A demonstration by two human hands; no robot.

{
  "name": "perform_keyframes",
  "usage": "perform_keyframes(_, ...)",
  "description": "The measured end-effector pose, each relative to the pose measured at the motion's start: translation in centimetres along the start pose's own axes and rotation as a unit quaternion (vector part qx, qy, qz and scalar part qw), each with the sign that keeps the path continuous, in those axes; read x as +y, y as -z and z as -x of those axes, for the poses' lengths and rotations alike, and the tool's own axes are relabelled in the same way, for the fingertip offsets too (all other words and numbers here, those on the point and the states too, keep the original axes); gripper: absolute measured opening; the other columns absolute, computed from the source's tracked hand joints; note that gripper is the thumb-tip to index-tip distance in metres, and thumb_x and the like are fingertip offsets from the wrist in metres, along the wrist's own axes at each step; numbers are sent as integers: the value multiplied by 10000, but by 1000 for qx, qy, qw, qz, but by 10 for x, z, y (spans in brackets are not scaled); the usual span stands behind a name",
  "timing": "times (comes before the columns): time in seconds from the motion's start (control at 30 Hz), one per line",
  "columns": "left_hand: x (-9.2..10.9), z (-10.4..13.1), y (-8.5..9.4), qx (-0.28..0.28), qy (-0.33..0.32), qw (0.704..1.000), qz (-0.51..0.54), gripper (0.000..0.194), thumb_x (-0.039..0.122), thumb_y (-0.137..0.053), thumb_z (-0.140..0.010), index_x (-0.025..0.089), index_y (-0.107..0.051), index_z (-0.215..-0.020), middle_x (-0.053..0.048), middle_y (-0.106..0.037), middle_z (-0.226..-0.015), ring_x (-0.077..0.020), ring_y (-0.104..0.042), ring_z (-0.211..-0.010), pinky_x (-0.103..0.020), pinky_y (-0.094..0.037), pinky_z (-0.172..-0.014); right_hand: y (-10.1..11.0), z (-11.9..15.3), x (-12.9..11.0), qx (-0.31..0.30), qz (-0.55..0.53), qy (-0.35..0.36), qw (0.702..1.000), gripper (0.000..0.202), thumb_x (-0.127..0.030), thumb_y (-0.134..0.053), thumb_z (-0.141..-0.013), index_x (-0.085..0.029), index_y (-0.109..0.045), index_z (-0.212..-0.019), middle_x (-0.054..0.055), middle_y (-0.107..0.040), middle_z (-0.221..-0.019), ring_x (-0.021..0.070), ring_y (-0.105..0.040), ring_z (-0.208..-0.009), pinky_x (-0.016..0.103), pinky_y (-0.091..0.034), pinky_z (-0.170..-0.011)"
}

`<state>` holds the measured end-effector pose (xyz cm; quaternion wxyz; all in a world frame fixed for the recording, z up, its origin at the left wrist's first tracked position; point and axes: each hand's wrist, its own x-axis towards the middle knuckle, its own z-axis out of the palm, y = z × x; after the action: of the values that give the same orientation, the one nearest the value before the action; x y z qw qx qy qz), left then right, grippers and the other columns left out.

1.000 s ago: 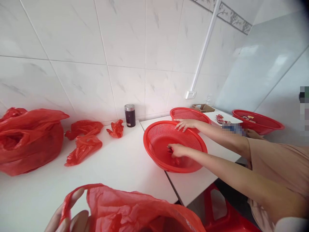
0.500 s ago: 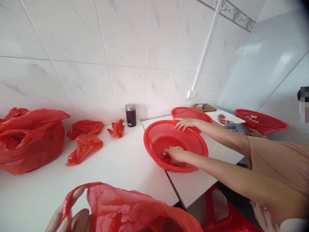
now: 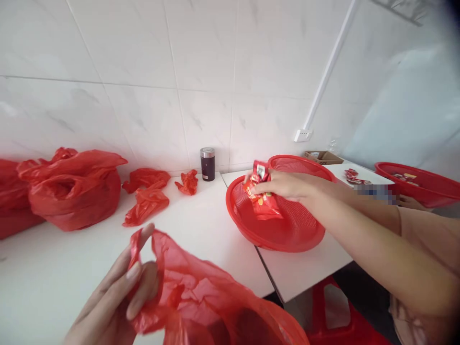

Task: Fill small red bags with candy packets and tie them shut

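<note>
My left hand (image 3: 124,282) is closed around a handle of a thin red plastic bag (image 3: 208,292) at the bottom of the view. The bag's mouth gapes toward the lower right, and its inside is mostly dark and cut off by the frame. My right hand is out of view. Beyond the bag, a co-worker's hands (image 3: 283,184) hold a shiny red packet (image 3: 266,203) with printed pictures over a red plastic basket (image 3: 309,239) with mesh sides.
Full red bags (image 3: 77,196) stand at the left, with crumpled red bags (image 3: 153,203) beside them. A dark tumbler (image 3: 207,165) stands by the wall. Behind are a second red basket (image 3: 302,164), a cardboard box (image 3: 328,157) and small packets (image 3: 354,175). A red stool (image 3: 319,311) is below the table.
The co-worker has lifted the red packet up from inside the basket. My left hand and its bag sit higher in view; the whole scene has shifted as my head turned left.
</note>
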<state>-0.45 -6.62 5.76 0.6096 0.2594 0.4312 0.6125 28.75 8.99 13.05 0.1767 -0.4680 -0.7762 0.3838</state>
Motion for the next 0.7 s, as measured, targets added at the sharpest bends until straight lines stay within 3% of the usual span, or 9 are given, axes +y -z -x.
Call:
perform_keyframes(0.07, 7, -5, -11, -23, -33, 999, -6, 566, 329, -705, -747, 326, -544, -1290, 79, -367, -470, -83, -320, -425, -178, -353, -401, -13, 19, -54, -37, -101, 120, 987, 254, -253, -620, -779, -245, -543, -1021, -56, -610, -849, 93, -608, -751, 192, -480, -675)
perform_keyframes(0.17, 17, -9, -18, -42, -52, 997, -27, 496, 291, -661, -790, 299, -562, -1276, 80, -351, -469, -63, -288, -425, -136, -308, -406, -60, 36, -97, -166, -117, 155, 967, 233, -216, -608, -784, -295, -550, -996, -97, -538, -756, 56, -522, -645, 167, -456, -634)
perform_keyframes(0.23, 21, -7, -16, -50, -39, 997, -44, 431, 276, -654, -797, 263, -598, -1225, 88, -313, -448, -52, -240, -410, -124, -284, -402, -101, 32, -92, -191, -21, 149, 970, 238, -251, -691, -688, -267, -515, -848, -104, -501, -696, 58, -466, -573, 162, -416, -535)
perform_keyframes(0.3, 22, -4, -11, -54, -22, 996, -63, 378, 283, -654, -800, 228, -623, -1172, 92, -290, -441, -51, -200, -406, -130, -267, -390, -138, 15, -71, -171, 119, 144, 967, 201, -249, -640, -704, -240, -460, -792, -71, -529, -718, 90, -491, -597, 197, -382, -498)
perform_keyframes(0.4, 19, -1, 0, -46, -26, 994, -91, 329, 301, -656, -802, 206, -640, -1116, 88, -312, -456, -57, -212, -416, -140, -276, -393, -174, -14, -42, -156, 221, 139, 953, 309, -270, -711, -670, -269, -528, -919, -19, -604, -888, 142, -594, -710, 222, -402, -517)
perform_keyframes(0.47, 17, 1, 9, -21, -48, 992, -117, 282, 307, -681, -784, 200, -661, -1045, 83, -338, -468, -56, -257, -431, -140, -297, -415, -178, -23, -38, -155, 224, 137, 952, 551, -327, -770, -640, -363, -528, -1134, -25, -614, -1073, 181, -635, -853, 234, -460, -594)
perform_keyframes(0.53, 16, 4, 23, 5, -71, 987, -147, 211, 314, -697, -775, 180, -678, -936, 79, -353, -482, -48, -286, -444, -135, -293, -425, -168, -20, -45, -158, 218, 131, 954, 689, -383, -793, -632, -450, -487, -1245, -70, -589, -1199, 201, -618, -1010, 251, -498, -735)
perform_keyframes(0.6, 16, 8, 44, 16, -88, 981, -170, 172, 314, -651, -817, 163, -679, -895, 72, -361, -509, -40, -311, -455, -128, -275, -432, -149, -6, -55, -170, 229, 106, 952, 620, -432, -812, -620, -465, -564, -1188, -99, -608, -1194, 197, -594, -1080, 261, -485, -859)
perform_keyframes(0.7, 14, 15, 87, 38, -94, 975, -196, 180, 314, -646, -814, 159, -639, -723, 56, -412, -550, -52, -374, -500, -134, -328, -469, -116, 28, -61, -202, 273, 94, 936, 383, -484, -821, -612, -369, -713, -962, -50, -659, -1125, 230, -564, -1146, 308, -417, -997)
